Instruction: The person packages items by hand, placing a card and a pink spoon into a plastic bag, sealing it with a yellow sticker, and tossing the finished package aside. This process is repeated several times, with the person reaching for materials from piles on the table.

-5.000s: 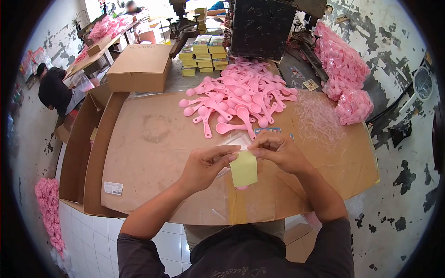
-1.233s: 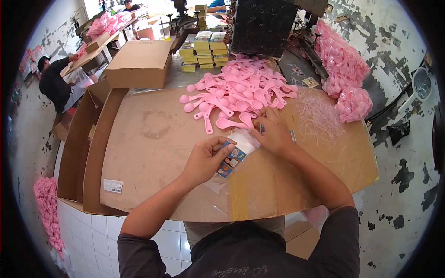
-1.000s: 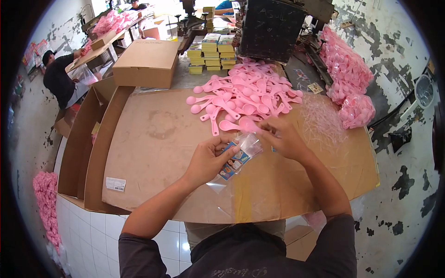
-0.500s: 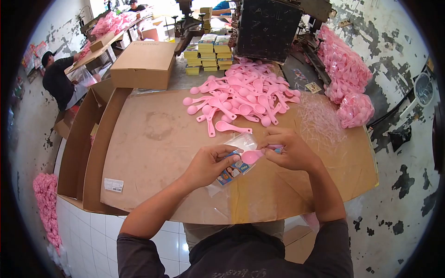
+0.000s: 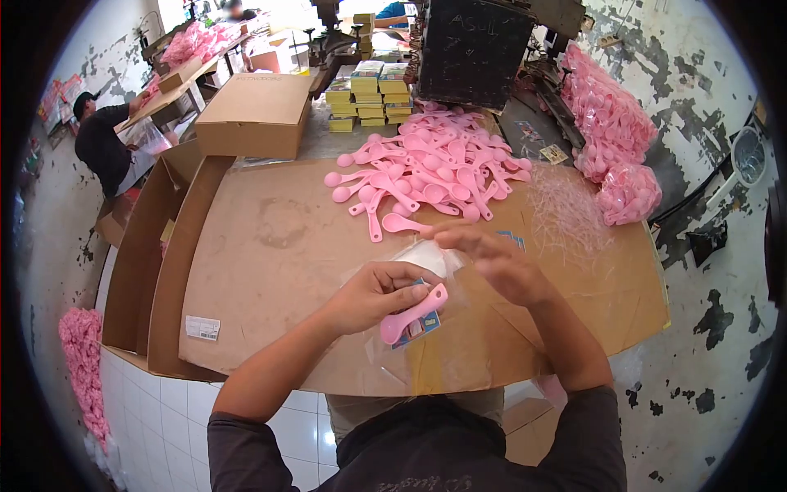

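My left hand (image 5: pixel 381 295) pinches a pink measuring spoon (image 5: pixel 414 315) whose bowl points down toward me. Behind the spoon sits a blue printed card (image 5: pixel 425 330), with clear film around it. My right hand (image 5: pixel 496 264) is lifted beside it, fingers stretched out and slightly blurred, nothing held in them. Clear plastic bags (image 5: pixel 420 256) lie on the cardboard between both hands. A single pink spoon (image 5: pixel 402 222) rests just beyond my right fingertips. More blue cards (image 5: pixel 513 239) show partly behind my right hand.
A heap of pink spoons (image 5: pixel 434 164) covers the far middle of the cardboard sheet (image 5: pixel 246 287). Stacks of cards (image 5: pixel 369 90) and a closed carton (image 5: pixel 254 111) stand behind. Bagged spoons (image 5: pixel 607 123) and plastic strips (image 5: pixel 570 213) lie right. A person (image 5: pixel 111 148) works at far left.
The spoon has passed from my right hand's fingers to my left hand and now lies over the card, handle up. My right hand has let go and opened.
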A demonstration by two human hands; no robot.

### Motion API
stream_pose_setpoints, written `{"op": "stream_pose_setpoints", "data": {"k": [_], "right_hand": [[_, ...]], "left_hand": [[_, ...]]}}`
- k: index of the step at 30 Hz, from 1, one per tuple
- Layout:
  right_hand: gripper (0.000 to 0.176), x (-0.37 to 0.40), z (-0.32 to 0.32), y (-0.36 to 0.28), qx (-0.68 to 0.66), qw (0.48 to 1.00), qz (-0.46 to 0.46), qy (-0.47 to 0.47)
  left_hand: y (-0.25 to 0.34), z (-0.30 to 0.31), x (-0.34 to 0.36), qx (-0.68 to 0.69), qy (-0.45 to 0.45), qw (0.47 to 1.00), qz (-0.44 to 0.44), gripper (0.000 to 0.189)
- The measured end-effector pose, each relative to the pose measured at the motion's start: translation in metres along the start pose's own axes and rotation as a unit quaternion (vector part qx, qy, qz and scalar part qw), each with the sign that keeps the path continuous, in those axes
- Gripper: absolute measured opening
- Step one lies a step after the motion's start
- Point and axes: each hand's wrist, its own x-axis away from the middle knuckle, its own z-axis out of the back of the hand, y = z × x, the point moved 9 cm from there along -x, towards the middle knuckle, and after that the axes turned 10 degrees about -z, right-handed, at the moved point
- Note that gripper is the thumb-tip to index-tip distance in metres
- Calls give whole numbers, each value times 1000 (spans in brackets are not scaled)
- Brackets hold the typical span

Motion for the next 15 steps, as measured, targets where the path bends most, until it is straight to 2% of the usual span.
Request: {"op": "stream_pose_setpoints", "data": {"k": [2,3,4,6,7,9,12,15], "right_hand": [[34,4,-4,-8,223,975,-11,14],[21,2,-13,-16,265,963,40,12],[18,1,-16,-25,264,963,54,20],[13,3,-26,-53,261,961,84,37],[13,2,-30,-66,317,942,97,49],[12,1,-35,-85,428,893,121,76],[11,3,-24,-83,499,852,63,143],[11,3,-20,-78,427,886,14,181]], "left_hand": [[-2,-1,-1,3,-22,1000,-7,34],[-2,-3,-1,0,-30,1000,-8,35],[-3,-4,-1,-3,-38,999,-9,36],[11,-2,-6,-44,23,990,-130,38],[19,0,-5,-63,52,978,-190,39],[24,0,-2,-94,44,977,-186,44],[36,-10,7,-168,12,965,-200,48],[52,-31,11,-307,-5,921,-241,45]]}}
